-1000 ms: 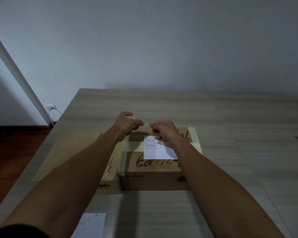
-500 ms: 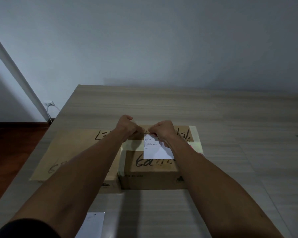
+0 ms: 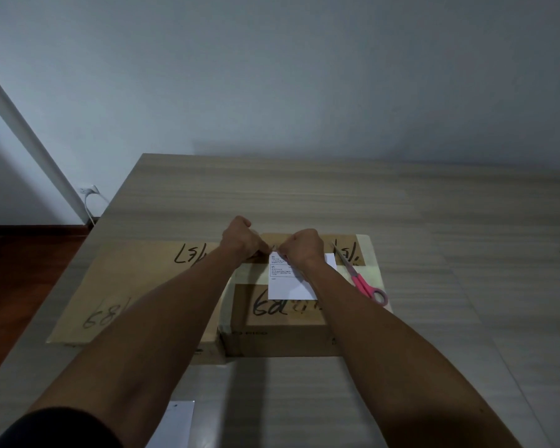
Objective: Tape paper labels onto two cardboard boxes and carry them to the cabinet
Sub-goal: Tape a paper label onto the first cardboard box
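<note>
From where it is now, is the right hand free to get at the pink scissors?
Probably yes. The scissors lie in the open on the right box, just right of the right hand, with nothing between them. But that hand and the left hand are busy at the paper label top edge, so it must let go first.

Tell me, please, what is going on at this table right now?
A person is fixing a paper label onto the right box. Both hands, left hand and right hand, are curled at the label's top edge, apparently pinching tape there, though the tape itself is hard to see. Pink scissors lie on the same box. The left box has no label yet; another sheet waits near the table's front edge.
</note>
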